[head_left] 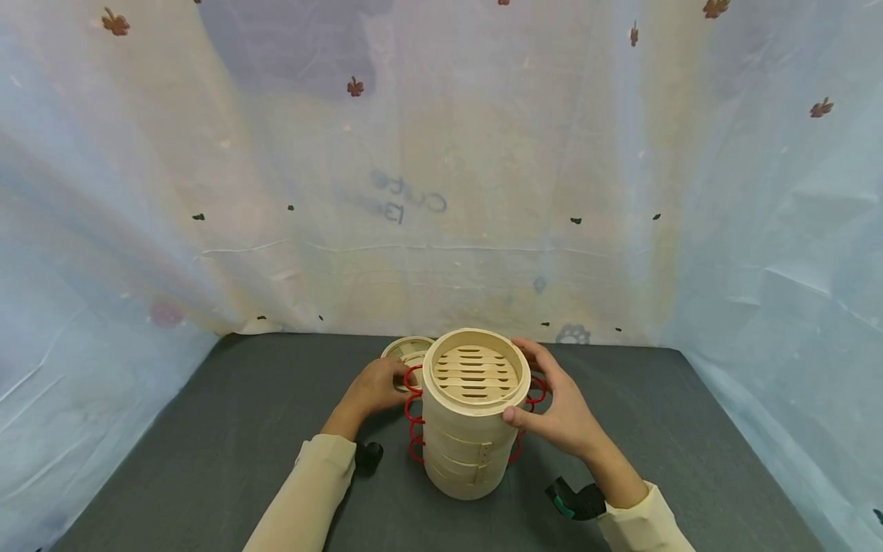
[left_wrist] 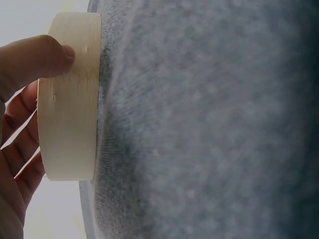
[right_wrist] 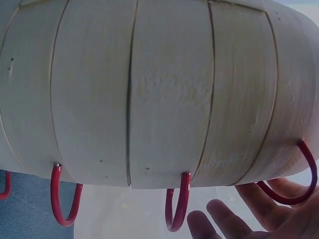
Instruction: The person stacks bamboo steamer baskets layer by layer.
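Observation:
A tall stack of pale bamboo steamer baskets (head_left: 451,433) stands upright, its slatted top tier facing up. Red loop handles (right_wrist: 178,209) stick out along its sides. My right hand (head_left: 562,414) holds the top tier from the right, thumb at the front rim and fingers round the back; in the right wrist view its fingers show beside a red loop. Behind the stack to the left, my left hand (head_left: 375,386) grips a round bamboo steamer lid (left_wrist: 70,119), thumb on its outer band and fingers behind. In the head view the stack partly hides the lid.
A dark grey table (head_left: 276,429) lies under everything. Pale patterned sheeting (head_left: 483,153) hangs along its back and both sides. A black wrist camera (head_left: 369,458) sits at the left wrist and another camera (head_left: 582,500) at the right.

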### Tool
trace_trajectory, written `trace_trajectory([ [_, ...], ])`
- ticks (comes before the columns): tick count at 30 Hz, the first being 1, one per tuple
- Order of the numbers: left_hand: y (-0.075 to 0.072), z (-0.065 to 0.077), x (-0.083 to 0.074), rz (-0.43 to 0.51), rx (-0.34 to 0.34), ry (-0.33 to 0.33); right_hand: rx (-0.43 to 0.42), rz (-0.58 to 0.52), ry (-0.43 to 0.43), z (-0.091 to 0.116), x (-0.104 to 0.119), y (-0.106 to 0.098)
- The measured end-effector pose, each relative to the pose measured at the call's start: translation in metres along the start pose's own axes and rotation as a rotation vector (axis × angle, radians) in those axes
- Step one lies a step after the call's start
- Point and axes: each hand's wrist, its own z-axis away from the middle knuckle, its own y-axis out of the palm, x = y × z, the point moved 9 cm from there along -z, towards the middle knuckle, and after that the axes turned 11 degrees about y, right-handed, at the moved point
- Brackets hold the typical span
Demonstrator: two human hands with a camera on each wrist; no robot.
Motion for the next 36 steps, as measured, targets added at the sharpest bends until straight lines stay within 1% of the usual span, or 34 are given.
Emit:
trace_trajectory([
  [9, 0.001, -0.002, -0.003, -0.040, 0.024, 0.010, 0.032, -0.003, 0.050, 0.001, -0.003, 0.002],
  [19, -0.005, -0.005, -0.009, -0.102, 0.026, 0.042, 0.038, 0.016, 0.049, 0.001, -0.001, 0.004],
  [21, -0.007, -0.006, -0.010, -0.118, 0.017, 0.055, 0.036, 0.019, 0.054, 0.001, -0.001, 0.004],
  [24, -0.014, -0.007, -0.012, -0.125, -0.033, 0.074, 0.034, 0.028, 0.058, 0.002, -0.002, 0.005],
  [28, -0.026, -0.005, -0.016, -0.097, -0.110, 0.087, 0.041, 0.029, 0.054, 0.002, -0.003, 0.006],
  [31, -0.035, -0.004, -0.018, -0.092, -0.130, 0.087, 0.047, 0.019, 0.052, 0.002, -0.003, 0.006],
  [36, -0.055, -0.003, -0.026, -0.143, -0.152, 0.105, 0.054, 0.013, 0.071, 0.001, -0.004, 0.006],
])
